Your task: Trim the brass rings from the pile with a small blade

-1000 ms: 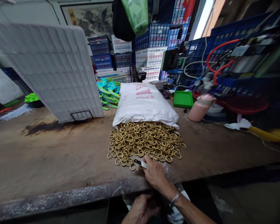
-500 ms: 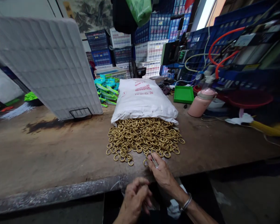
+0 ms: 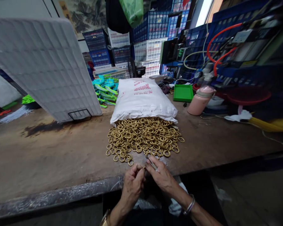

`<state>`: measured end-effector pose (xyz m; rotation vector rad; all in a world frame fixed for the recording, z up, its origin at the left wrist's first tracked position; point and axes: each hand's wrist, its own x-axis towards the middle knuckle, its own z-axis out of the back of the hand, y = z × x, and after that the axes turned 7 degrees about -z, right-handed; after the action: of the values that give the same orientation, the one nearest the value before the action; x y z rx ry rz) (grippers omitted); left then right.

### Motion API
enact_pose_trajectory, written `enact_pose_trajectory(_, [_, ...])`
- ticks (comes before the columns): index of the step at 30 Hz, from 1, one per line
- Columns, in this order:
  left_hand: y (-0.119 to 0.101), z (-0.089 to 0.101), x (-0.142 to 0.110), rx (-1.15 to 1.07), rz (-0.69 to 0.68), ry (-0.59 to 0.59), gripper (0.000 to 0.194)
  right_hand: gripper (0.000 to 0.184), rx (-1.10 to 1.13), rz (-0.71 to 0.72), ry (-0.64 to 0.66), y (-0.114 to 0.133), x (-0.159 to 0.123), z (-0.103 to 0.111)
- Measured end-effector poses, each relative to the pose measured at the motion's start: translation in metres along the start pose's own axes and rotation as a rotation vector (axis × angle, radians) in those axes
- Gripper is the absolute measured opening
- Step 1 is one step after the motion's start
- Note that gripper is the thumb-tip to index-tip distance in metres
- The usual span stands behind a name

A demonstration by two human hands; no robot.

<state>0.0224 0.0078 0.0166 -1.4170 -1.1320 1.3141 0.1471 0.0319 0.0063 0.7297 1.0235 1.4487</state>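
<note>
My left hand is closed in a pinch near the table's front edge, its fingertips at a small gold-coloured ring that is mostly hidden by fingers. Close beside it, my right hand grips a slim silver metal tool; its exact kind does not show. The fingertips of both hands nearly meet at the ring. Just beyond them lies a heap of gold-coloured rings, spilling from under a white sack with red print.
A grey-white ribbed panel stands at the left in a black wire holder. Green and turquoise plastic pieces lie left of the sack. To the right are a green tray and a pink bottle. Stacked crates fill the back.
My left hand has risen from below the table edge to my right hand and now pinches at the ring. My right hand keeps the tool and has shifted only slightly.
</note>
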Motion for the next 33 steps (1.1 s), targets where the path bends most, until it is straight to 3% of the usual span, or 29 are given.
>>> enact_pose_trajectory(6, [0.012, 0.0, 0.004, -0.162, 0.04, 0.162, 0.033, 0.02, 0.004, -0.044, 0.006, 0.002, 0.002, 0.002])
enact_pose_trajectory(11, [0.013, 0.0, 0.004, -0.259, 0.063, 0.133, 0.032, 0.021, 0.04, -0.038, -0.022, 0.002, 0.004, 0.005])
enact_pose_trajectory(15, [0.011, -0.001, 0.003, -0.242, 0.07, 0.098, 0.035, 0.016, -0.144, -0.014, -0.032, -0.005, 0.003, 0.006])
enact_pose_trajectory(21, [0.011, -0.002, 0.007, -0.18, 0.027, 0.056, 0.036, 0.018, -0.446, 0.054, 0.08, -0.009, -0.006, 0.005])
enact_pose_trajectory(27, [0.007, -0.003, 0.003, -0.116, -0.013, 0.025, 0.037, 0.025, -0.62, 0.104, 0.038, -0.022, -0.005, 0.001])
enact_pose_trajectory(33, [0.001, 0.0, -0.013, -0.245, -0.026, 0.12, 0.031, 0.019, -0.697, 0.071, -0.041, -0.027, 0.009, 0.004])
